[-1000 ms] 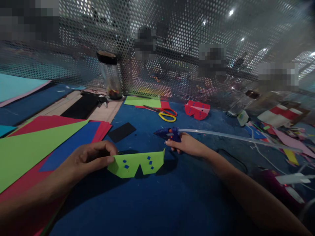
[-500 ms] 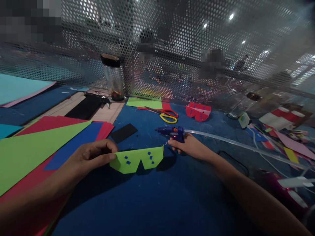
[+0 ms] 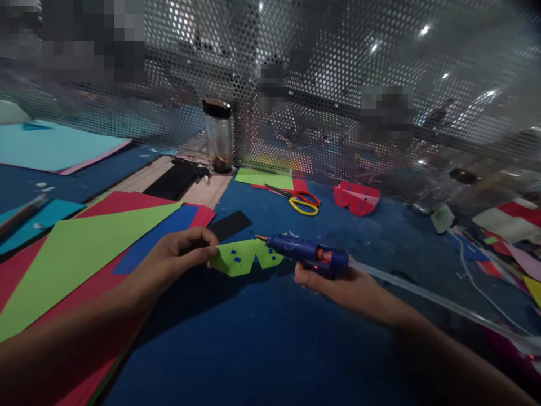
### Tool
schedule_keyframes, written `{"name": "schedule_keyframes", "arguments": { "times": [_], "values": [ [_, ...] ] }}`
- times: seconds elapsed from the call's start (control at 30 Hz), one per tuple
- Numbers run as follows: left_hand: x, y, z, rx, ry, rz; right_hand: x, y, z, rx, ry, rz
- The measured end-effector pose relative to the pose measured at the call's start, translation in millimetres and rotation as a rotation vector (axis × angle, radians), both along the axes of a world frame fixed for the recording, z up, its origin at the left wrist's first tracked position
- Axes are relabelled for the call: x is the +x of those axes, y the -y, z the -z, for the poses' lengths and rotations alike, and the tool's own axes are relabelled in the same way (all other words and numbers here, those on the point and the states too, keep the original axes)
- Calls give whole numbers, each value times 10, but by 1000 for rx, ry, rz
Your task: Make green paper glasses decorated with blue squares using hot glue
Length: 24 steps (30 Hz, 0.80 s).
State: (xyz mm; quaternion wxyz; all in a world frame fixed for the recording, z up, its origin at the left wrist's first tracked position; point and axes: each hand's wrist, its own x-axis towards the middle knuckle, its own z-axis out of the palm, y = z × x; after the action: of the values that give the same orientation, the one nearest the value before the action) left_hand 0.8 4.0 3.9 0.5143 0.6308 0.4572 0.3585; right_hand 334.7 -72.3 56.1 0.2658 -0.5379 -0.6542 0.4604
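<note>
Between the thumb and fingers of my left hand (image 3: 188,254) is the left end of a green paper cut-out (image 3: 236,260) with small blue squares on it and a V-shaped notch in its lower edge. My right hand (image 3: 338,287) is wrapped round a blue hot glue gun (image 3: 302,251), its tip pointing left. The gun's front passes over the upper right of the cut-out and hides part of it. A long clear glue stick (image 3: 406,293) runs out of the gun's back to the right.
Stacked coloured paper (image 3: 97,242) lies at left, beside a black strip (image 3: 230,225). Scissors (image 3: 304,203) and a red paper cut-out (image 3: 357,197) lie farther back. A lidded jar (image 3: 218,135) stands before the perforated metal screen (image 3: 313,84). Paper scraps (image 3: 490,248) are heaped at right.
The glue gun has come closer and now lies across the cut-out's right part, where before it was beyond it. The cut-out's right end has turned away. The view has shifted left.
</note>
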Motion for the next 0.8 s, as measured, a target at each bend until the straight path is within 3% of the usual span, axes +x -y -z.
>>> {"name": "schedule_keyframes", "arguments": {
  "times": [0.17, 0.33, 0.57, 0.8],
  "values": [
    [15, -1, 4, 7, 30, 28, -43, 81, -3, -46, 30, -154],
    [43, 41, -78, 8, -11, -21, -79, 60, -19, 73, 92, -258],
    [44, 46, -131, 6, -37, 7, -106, 30, 132, 251, 185, -308],
    [11, 12, -72, 31, -30, 17, -45, 20, 165, 246, 246, -368]
  ]
}}
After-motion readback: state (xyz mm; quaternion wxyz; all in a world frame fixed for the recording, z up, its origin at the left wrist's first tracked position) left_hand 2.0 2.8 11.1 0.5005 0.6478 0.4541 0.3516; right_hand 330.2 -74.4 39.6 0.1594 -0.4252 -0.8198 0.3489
